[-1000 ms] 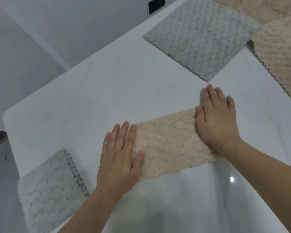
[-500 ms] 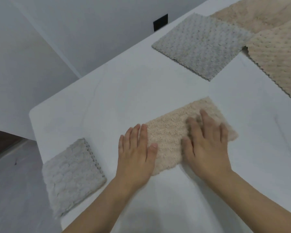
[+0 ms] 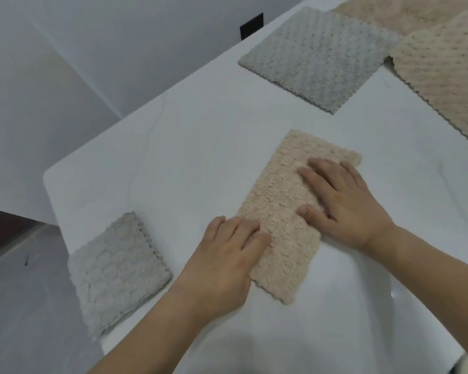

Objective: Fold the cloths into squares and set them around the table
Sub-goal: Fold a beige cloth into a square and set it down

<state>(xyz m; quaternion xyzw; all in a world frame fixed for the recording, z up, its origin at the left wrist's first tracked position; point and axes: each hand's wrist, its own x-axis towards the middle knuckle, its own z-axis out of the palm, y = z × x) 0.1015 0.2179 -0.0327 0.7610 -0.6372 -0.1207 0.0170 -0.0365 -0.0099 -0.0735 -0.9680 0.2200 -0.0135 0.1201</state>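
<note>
While both hands lie flat, the beige cloth [image 3: 287, 225] sits as a long rectangle in the middle of the tabletop [image 3: 195, 157], one short end toward the near edge, the other pointing at the far side. Left hand [image 3: 222, 263]: fingers together, palm down, pressing the near left edge of the cloth, gripping nothing. Right hand [image 3: 346, 203]: fingers slightly spread, flat on the upper right part, also pinning, not pinching.

Step in hand looks like the second fold, rectangle to square. To do it well:
- keep one palm planted near the midline as the hinge
- lift the near short end by both corners, bring it to the far end
- line up the scalloped edges before pressing
- smooth outward from the crease; pile is thick and will likely spring back

At the near left corner of the tabletop a folded grey cloth [image 3: 119, 273] already sits as a square, overhanging the edge slightly. Farther off, toward the far edge, a grey cloth [image 3: 319, 58] lies open and unfolded. At the far right, a beige cloth [image 3: 443, 76] lies open, with another beige one [image 3: 389, 12] behind it, partly out of view.
</note>
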